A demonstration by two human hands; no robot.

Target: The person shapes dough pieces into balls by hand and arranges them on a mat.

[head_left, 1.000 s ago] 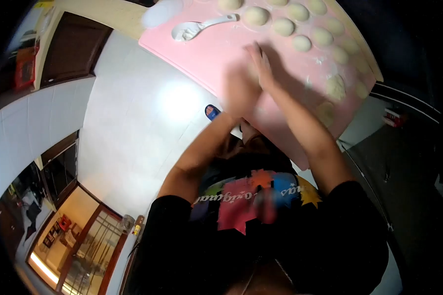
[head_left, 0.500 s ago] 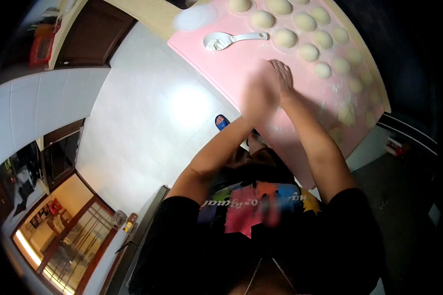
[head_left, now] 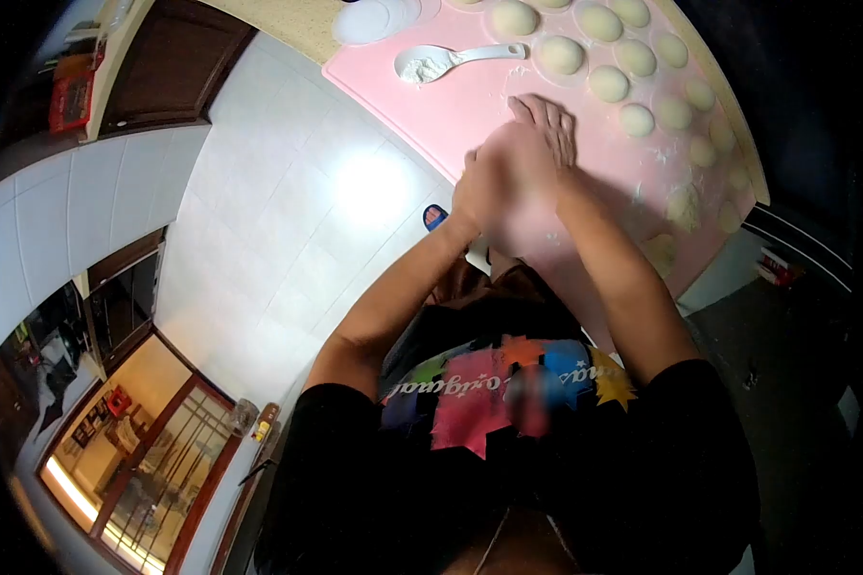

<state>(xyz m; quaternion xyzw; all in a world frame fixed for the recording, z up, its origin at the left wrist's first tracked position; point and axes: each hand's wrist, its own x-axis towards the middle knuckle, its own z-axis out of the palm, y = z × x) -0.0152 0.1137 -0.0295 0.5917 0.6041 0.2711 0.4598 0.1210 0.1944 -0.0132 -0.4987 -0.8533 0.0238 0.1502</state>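
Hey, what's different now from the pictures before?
The right hand has turned: a second ago it was edge-on, and now its back shows, with the fingers slightly apart. The left hand is beside it, too blurred to tell if anything was grabbed or let go. The white spoon and dough balls stayed put on the pink mat.

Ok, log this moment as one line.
left hand: beside right hand, blurred | right hand: over pink mat | grasp: cannot tell | dough balls, white spoon with powder: on mat
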